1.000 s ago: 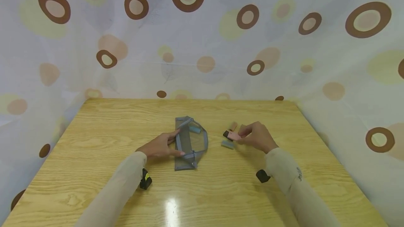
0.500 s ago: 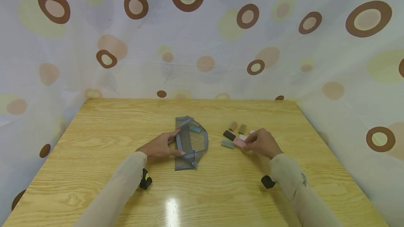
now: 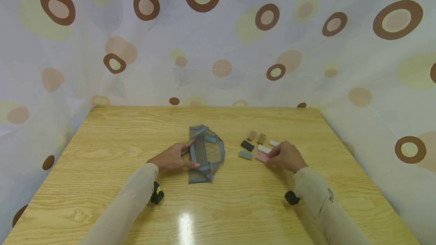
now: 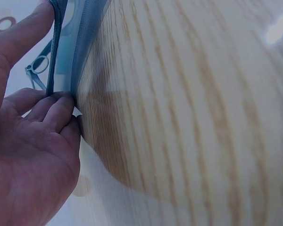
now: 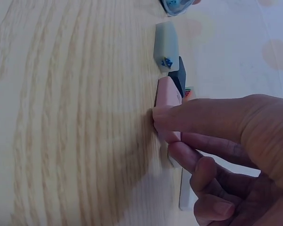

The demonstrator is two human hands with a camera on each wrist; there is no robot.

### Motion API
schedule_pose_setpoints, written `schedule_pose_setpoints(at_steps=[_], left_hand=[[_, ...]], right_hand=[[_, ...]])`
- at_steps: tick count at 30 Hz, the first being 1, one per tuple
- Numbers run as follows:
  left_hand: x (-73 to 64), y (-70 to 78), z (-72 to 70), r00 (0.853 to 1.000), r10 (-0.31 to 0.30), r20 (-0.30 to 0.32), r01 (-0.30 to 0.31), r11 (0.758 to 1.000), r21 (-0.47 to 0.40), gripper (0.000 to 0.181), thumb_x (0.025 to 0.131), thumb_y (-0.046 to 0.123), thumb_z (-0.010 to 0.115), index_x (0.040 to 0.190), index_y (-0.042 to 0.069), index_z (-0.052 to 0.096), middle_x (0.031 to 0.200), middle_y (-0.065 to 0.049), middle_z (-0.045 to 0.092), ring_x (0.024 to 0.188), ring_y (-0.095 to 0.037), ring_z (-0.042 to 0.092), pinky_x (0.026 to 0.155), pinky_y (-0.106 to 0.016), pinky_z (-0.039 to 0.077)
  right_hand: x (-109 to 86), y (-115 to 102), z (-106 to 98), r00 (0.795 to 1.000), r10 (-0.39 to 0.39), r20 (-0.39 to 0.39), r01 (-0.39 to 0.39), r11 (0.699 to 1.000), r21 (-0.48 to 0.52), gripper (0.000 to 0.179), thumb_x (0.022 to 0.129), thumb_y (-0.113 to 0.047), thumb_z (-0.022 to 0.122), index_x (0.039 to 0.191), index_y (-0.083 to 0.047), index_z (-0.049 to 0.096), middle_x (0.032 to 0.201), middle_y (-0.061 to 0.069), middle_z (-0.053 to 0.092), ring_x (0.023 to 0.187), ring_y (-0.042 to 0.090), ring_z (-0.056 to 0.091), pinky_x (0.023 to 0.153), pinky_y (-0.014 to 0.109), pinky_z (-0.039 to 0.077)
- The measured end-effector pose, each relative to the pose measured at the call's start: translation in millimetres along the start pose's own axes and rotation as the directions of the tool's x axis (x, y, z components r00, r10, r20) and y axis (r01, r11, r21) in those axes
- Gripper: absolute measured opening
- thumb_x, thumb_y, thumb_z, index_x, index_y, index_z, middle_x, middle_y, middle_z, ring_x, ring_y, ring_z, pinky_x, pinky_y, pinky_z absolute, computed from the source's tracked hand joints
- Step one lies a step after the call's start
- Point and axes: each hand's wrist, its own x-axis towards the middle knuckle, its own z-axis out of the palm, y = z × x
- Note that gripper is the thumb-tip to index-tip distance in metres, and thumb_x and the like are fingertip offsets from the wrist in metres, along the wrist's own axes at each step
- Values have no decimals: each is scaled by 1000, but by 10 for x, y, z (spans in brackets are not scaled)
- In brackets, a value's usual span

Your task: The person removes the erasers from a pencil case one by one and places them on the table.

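On the table lies a grey mesh pouch (image 3: 197, 177) with zipper edging, a blue block (image 3: 210, 139) showing through it. My left hand (image 3: 172, 157) holds its left side, thumb and fingers spread along the edge. In the left wrist view, the fingertips meet the pouch's blue-looking edge (image 4: 78, 52). My right hand (image 3: 287, 157) pinches a pink eraser (image 3: 261, 157) between thumb and fingers, close over the table. The right wrist view shows the thumb across the pink eraser (image 5: 167, 94), covering part of it.
Around the pink eraser lie a black eraser (image 3: 247, 146), a grey-blue one (image 3: 245, 155), a white one (image 3: 264, 149), an olive one (image 3: 261, 138) and an orange-brown one (image 3: 251, 135). Another white piece (image 3: 273, 143) is partly behind my right hand. A patterned curtain (image 3: 218, 86) borders the table.
My right hand has drawn the pink eraser right and toward me, off the black one, uncovering the olive and white pieces. My left hand and the pouch stay put.
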Motion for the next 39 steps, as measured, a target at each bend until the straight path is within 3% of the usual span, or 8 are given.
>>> schedule_pose_setpoints(at_steps=[19,32,39], left_hand=[[1,24,-6,1000,-9,-8,9,1000,-12,105,90,29,81,160,-2,10,167,-19,8,151,-37,19,122,-46,26],[-15,4,26,1000,-16,1,16,1000,-20,105,90,30,81,160,-3,11,167,-20,9,151,-38,19,122,-46,26],[10,3,-8,1000,-2,-6,2,1000,0,104,89,31,81,160,-4,13,167,-20,11,150,-39,21,121,-45,27]], right_hand=[[18,-64,-47,998,4,58,-1,998,-59,29,79,-19,88,98,0,78,98,11,74,94,29,67,83,47,58],[-16,-64,-3,998,4,64,2,995,-99,21,82,-16,85,94,0,78,97,11,74,92,29,68,81,49,59],[74,-146,-177,992,-14,126,24,997,-79,24,86,-18,83,101,0,78,104,14,74,100,35,67,86,52,58]])
